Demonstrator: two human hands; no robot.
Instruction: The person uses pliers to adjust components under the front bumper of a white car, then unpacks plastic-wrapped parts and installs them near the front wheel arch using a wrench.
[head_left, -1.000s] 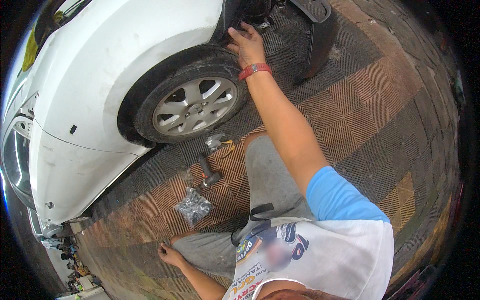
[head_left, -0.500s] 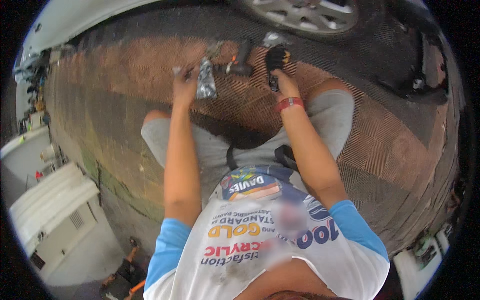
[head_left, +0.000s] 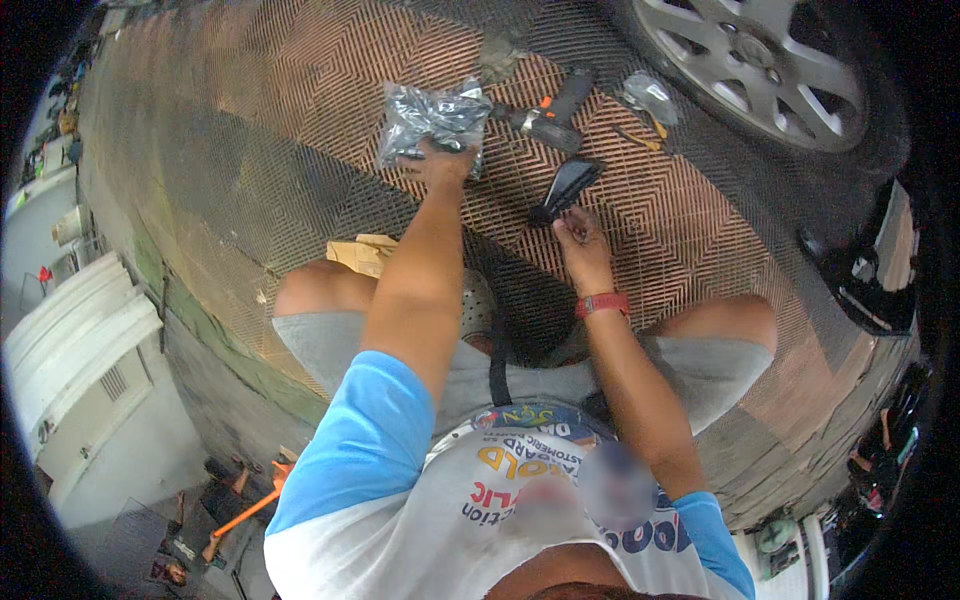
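Left hand (head_left: 437,165): on the near edge of the clear bag (head_left: 430,112), fingers apart over the film; cannot tell whether they grip it. Bag lies on the orange band of the mat (head_left: 335,150), well in from the mat's left edge.

Right hand (head_left: 585,238): thumb and fingers pinching the black part (head_left: 574,186) by its near-left end. Its long axis runs from my fingertips away and to the right, the free end pointing towards the wheel-side edge of the band. Whether it clears the mat: cannot tell.

Key relation: bag lies left of the part and farther from me, bare mat between. My left is the nearer hand, in contact; my right is well apart from the bag. Drill (head_left: 555,115) lies just beyond the part's free end, its chuck just beside the bag's right edge.
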